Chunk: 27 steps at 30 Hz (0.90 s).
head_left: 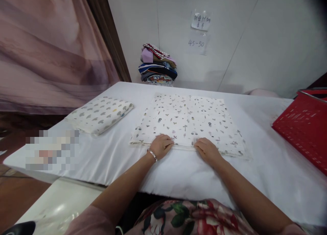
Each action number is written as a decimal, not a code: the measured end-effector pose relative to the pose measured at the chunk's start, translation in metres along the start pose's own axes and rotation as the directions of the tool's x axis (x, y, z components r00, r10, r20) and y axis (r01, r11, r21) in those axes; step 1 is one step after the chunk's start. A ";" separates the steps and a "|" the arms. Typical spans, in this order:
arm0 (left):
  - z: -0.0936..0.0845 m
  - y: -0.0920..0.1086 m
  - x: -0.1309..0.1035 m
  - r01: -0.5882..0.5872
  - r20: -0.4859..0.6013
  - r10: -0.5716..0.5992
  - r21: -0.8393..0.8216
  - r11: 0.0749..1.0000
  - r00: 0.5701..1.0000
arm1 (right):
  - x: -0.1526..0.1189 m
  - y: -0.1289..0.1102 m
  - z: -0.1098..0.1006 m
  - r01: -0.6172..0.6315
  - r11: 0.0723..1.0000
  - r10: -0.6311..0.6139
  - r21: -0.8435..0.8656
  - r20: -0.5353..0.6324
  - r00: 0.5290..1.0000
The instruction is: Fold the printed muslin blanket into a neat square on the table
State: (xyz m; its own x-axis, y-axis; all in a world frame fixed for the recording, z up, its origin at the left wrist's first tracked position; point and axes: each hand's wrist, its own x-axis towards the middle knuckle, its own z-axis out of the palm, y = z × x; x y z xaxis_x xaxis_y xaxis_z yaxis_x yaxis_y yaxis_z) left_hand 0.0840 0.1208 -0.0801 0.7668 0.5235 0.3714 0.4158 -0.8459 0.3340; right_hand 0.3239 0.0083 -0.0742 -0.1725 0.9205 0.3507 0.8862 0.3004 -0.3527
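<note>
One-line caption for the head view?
Both hands, left and right, grip the near edge of a patterned cloth on a white table.

Bench: white cover. Left part carries a folded cloth, white with grey patches, lying flat. Red basket at right edge, partly out of frame. Stack of folded clothes, mixed colours, at far edge against the wall. Two paper notes stuck on wall above; lower one reads "45-50". Pink curtain hangs at left.
</note>
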 end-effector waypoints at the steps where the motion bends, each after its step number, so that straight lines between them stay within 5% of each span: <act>1: -0.001 0.001 0.000 -0.006 0.002 0.006 -0.005 1.000 1.000 | 0.000 0.000 0.000 0.009 1.000 -0.009 -0.005 0.013 1.000; 8: -0.002 0.003 0.000 -0.038 0.033 0.037 0.029 0.999 0.999 | 0.000 0.000 -0.002 0.009 1.000 -0.008 -0.007 0.069 0.998; 18: 0.001 0.002 -0.001 -0.022 0.020 0.021 0.040 0.999 1.000 | -0.002 -0.002 0.002 0.011 1.000 -0.012 -0.014 -0.039 0.999; 27: -0.003 0.004 -0.006 -0.047 0.075 0.043 0.050 0.998 0.996 | -0.004 0.000 -0.002 0.055 0.998 -0.053 -0.035 0.070 0.996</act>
State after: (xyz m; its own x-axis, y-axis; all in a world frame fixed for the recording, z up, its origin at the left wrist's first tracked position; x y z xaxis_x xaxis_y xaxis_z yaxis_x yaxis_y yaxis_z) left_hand 0.0799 0.1148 -0.0787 0.8185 0.4773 0.3196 0.4030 -0.8736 0.2727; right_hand 0.3259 0.0040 -0.0737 -0.2486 0.9186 0.3072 0.8897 0.3420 -0.3024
